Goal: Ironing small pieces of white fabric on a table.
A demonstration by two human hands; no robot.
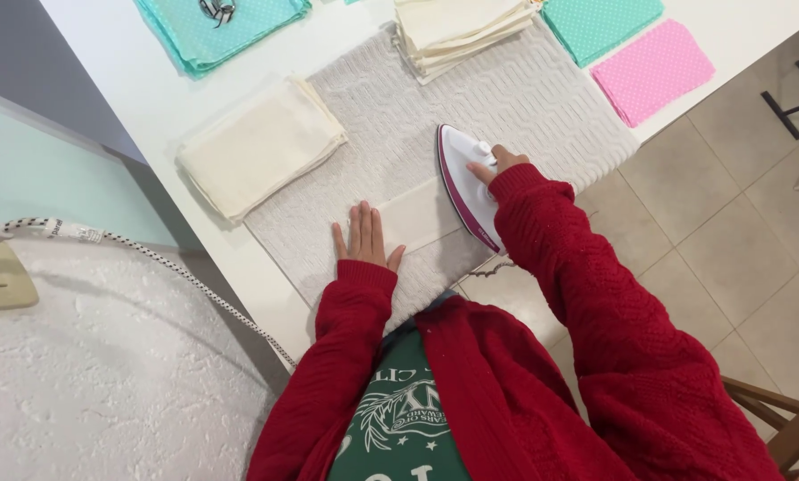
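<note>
A white and magenta steam iron point(466, 185) stands flat on a small cream rectangle of cloth point(414, 216), which lies on a grey textured towel pad point(524, 98) spread over a white table point(150, 98). The iron's long axis runs from the near edge of the table away toward the far side, leaning slightly left in the picture, with its pointed nose at the far end and its broad heel nearest the person. It covers the right-hand end of the cream rectangle.

The right hand point(495, 166) is closed around the iron's handle, the fingers wrapped over the top, a red knitted sleeve point(586, 294) reaching to the wrist. The left hand point(364, 237) lies open and flat, palm down, fingers together and pointing away from the person, pressing the left end of the cream rectangle against the pad, near the iron but not touching it.

To the left of the pad sits a stack of folded cream cloths point(261, 147); a second cream stack point(457, 31) rests on the pad's far edge. Turquoise dotted fabric point(225, 27) lies at the far left, another turquoise dotted piece point(600, 25) at the far right, and a pink dotted piece point(653, 69) just beside it. A black-and-white braided cord point(185, 281) runs across the white textured surface at left.
</note>
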